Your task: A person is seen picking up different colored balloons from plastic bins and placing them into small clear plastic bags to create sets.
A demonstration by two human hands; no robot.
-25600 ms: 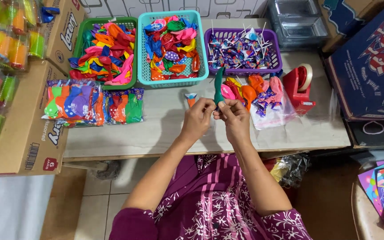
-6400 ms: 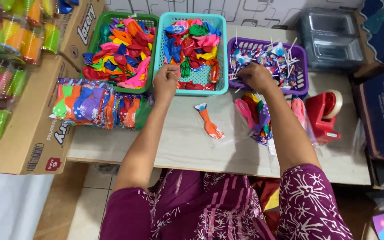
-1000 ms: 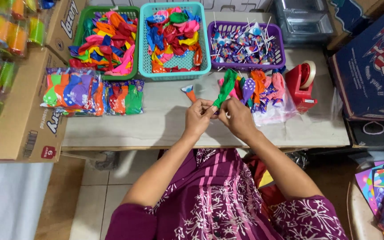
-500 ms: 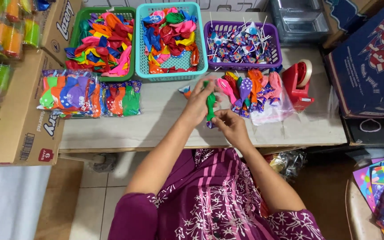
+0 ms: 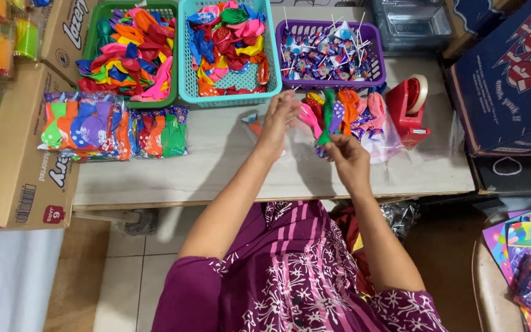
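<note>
My right hand [image 5: 346, 156] pinches the lower end of a green balloon [image 5: 326, 117] and holds it upright over the grey table [image 5: 228, 169]. My left hand [image 5: 279, 117] is just left of it, fingers bent around a clear plastic bag that is hard to make out. Behind the balloon lies a pile of packed balloons [image 5: 354, 114] in pink, orange and purple. A small orange and blue balloon [image 5: 253, 125] lies on the table beside my left wrist.
At the back stand a green basket [image 5: 127, 52] and a teal basket [image 5: 228, 49] of loose balloons and a purple basket [image 5: 330, 52] of lollipops. A red tape dispenser [image 5: 408, 104] stands on the right, bagged balloons [image 5: 109, 126] on the left, cardboard boxes [image 5: 23, 166] at far left.
My hands have drawn apart. The right hand moved right with the green balloon, and the left hand rose toward the teal basket.
</note>
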